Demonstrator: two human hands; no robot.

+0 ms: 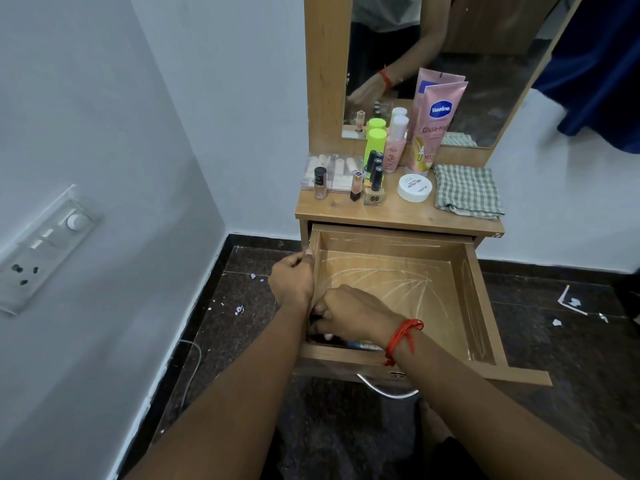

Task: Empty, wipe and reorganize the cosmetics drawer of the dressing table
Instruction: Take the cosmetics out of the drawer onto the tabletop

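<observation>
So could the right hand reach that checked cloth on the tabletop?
Probably yes. The checked cloth lies uncovered at the right end of the tabletop, just above the open drawer. The right hand is down in that drawer's front-left corner, fingers curled among dark items, so it must lift out first.

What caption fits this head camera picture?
Left hand grips the open drawer while right hand reaches into its near corner.

Home, a bedroom dressing corner. Small wooden dressing table [326, 81] with mirror [485, 81]. Its worktop [398, 214] is crowded with nail polish bottles [374, 188], a Vaseline lotion tube [440, 119], a cream jar [414, 188] and a folded checked cloth [467, 190]. Pulled-out drawer [481, 289] below. White painted walls [104, 98], wall switchboard [45, 251] with sockets, dark speckled stone floor [242, 282], blue curtain [595, 64].
</observation>
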